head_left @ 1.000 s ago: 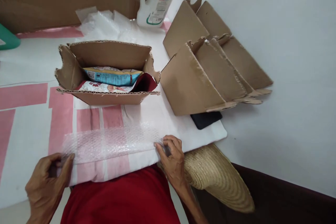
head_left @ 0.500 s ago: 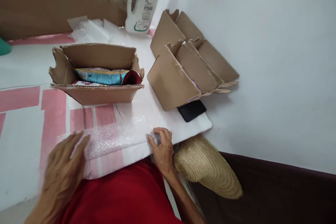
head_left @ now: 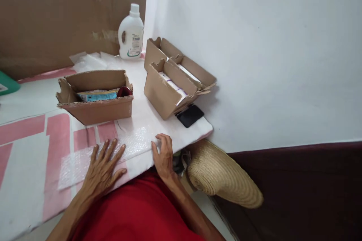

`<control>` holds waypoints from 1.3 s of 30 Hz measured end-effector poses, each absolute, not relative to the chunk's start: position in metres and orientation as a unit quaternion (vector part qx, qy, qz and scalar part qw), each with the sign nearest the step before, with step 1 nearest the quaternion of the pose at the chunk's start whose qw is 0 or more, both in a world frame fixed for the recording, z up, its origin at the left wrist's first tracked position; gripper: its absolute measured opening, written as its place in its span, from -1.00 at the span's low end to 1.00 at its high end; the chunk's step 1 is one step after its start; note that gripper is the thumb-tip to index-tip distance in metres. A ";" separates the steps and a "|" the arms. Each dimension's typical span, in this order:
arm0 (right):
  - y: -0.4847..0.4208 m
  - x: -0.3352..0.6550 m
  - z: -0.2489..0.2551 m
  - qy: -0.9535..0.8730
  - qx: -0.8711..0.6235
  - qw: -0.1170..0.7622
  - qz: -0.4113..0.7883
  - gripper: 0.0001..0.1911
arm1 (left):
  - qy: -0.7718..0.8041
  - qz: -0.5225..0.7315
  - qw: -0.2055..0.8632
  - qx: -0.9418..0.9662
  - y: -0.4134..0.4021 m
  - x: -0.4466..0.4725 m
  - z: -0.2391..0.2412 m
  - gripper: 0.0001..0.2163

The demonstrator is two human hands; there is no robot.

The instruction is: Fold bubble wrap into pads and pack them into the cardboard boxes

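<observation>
A strip of clear bubble wrap [head_left: 137, 144] lies flat along the near part of the table. My left hand [head_left: 103, 167] presses down on it, palm low and fingers spread wide. At the strip's right end rests my right hand [head_left: 163, 155], its fingers loosely bent and the thumb apart from them; nothing shows in its grasp. Behind the strip stands an open cardboard box [head_left: 106, 111] holding a blue and yellow packet [head_left: 98, 95] and something dark red [head_left: 124, 91].
Several open cardboard boxes [head_left: 160, 96] lean by the white wall, with a black phone [head_left: 190, 116] beside them. A white jug [head_left: 131, 35] stands at the back near crumpled plastic [head_left: 90, 61]. A green container [head_left: 9, 84] is far left. A straw hat [head_left: 223, 177] hangs below the table edge.
My left hand has moved right along the bubble wrap and spread its fingers flat. My right hand stays at the strip's right end. The view has tilted up, showing the jug's cap.
</observation>
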State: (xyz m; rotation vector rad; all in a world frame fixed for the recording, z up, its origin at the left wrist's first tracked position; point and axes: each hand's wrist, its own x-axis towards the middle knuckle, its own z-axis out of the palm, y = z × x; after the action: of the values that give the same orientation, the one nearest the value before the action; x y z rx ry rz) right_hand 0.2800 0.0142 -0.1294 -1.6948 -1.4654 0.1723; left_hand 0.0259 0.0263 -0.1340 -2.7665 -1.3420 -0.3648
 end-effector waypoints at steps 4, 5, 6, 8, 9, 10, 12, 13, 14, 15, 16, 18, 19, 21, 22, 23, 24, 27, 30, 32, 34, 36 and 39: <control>0.006 0.226 -0.118 -0.764 -0.519 0.376 0.071 -0.57 | -0.401 -0.151 0.031 -0.903 0.026 0.023 -0.136 -0.34; 0.006 0.213 -0.117 -0.810 -0.468 0.342 0.086 -0.48 | -0.388 -0.165 0.030 -0.906 0.027 0.022 -0.136 -0.32; 0.007 0.204 -0.117 -0.840 -0.436 0.307 0.102 -0.38 | -0.374 -0.175 0.028 -0.910 0.027 0.021 -0.136 -0.31; 0.009 0.202 -0.122 -0.847 -0.450 0.255 0.122 -0.19 | -0.362 -0.174 0.027 -0.915 0.028 0.021 -0.135 -0.30; 0.009 0.208 -0.126 -0.835 -0.480 0.238 0.127 -0.14 | -0.370 -0.163 0.028 -0.914 0.029 0.021 -0.135 -0.32; 0.008 0.219 -0.130 -0.820 -0.510 0.225 0.129 -0.12 | -0.383 -0.149 0.028 -0.911 0.029 0.022 -0.134 -0.34; 0.003 0.247 -0.138 -0.794 -0.557 0.211 0.119 -0.12 | -0.413 -0.124 0.025 -0.902 0.030 0.025 -0.133 -0.39; 0.000 0.262 -0.140 -0.784 -0.573 0.213 0.110 -0.15 | -0.423 -0.117 0.023 -0.898 0.030 0.027 -0.132 -0.40; -0.003 0.275 -0.140 -0.770 -0.590 0.221 0.101 -0.19 | -0.427 -0.114 0.020 -0.897 0.030 0.028 -0.131 -0.40; -0.004 0.286 -0.139 -0.750 -0.611 0.237 0.093 -0.26 | -0.427 -0.114 0.017 -0.897 0.029 0.028 -0.131 -0.40; -0.004 0.294 -0.137 -0.724 -0.635 0.254 0.087 -0.35 | -0.426 -0.113 0.016 -0.897 0.029 0.028 -0.131 -0.40; 0.005 0.302 -0.130 -0.665 -0.689 0.276 0.079 -0.55 | -0.426 -0.111 0.018 -0.898 0.028 0.028 -0.131 -0.40; 0.014 0.303 -0.127 -0.640 -0.712 0.277 0.080 -0.66 | -0.424 -0.110 0.021 -0.899 0.028 0.027 -0.132 -0.40; 0.037 0.304 -0.121 -0.621 -0.728 0.271 0.105 -0.82 | -0.421 -0.108 0.026 -0.900 0.027 0.026 -0.133 -0.40; 0.049 0.304 -0.118 -0.623 -0.723 0.271 0.129 -0.86 | -0.419 -0.107 0.028 -0.901 0.026 0.026 -0.133 -0.40; 0.060 0.303 -0.116 -0.627 -0.712 0.273 0.156 -0.88 | -0.418 -0.107 0.029 -0.902 0.025 0.026 -0.134 -0.40; 0.070 0.304 -0.115 -0.632 -0.700 0.277 0.182 -0.89 | -0.418 -0.107 0.030 -0.902 0.024 0.026 -0.134 -0.40; 0.087 0.305 -0.113 -0.638 -0.679 0.283 0.227 -0.89 | -0.421 -0.109 0.028 -0.900 0.022 0.027 -0.134 -0.40; 0.086 0.309 -0.113 -0.637 -0.670 0.286 0.253 -0.87 | -0.425 -0.114 0.026 -0.897 0.022 0.028 -0.133 -0.39; 0.080 0.312 -0.111 -0.633 -0.660 0.299 0.273 -0.89 | -0.424 -0.119 0.029 -0.897 0.022 0.028 -0.132 -0.37; 0.075 0.315 -0.108 -0.629 -0.633 0.326 0.311 -0.93 | -0.425 -0.121 0.030 -0.897 0.023 0.028 -0.131 -0.35; 0.073 0.318 -0.104 -0.633 -0.589 0.341 0.368 -0.95 | -0.428 -0.122 0.025 -0.895 0.023 0.028 -0.131 -0.34; 0.078 0.321 -0.098 -0.661 -0.537 0.307 0.424 -0.94 | -0.429 -0.124 0.022 -0.895 0.023 0.027 -0.131 -0.31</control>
State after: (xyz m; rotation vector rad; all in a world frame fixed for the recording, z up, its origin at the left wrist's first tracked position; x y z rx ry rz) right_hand 0.3210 0.0781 -0.0980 -1.4200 -1.7490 1.1220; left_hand 0.0273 0.0230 -0.1307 -2.7720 -1.3293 -0.3844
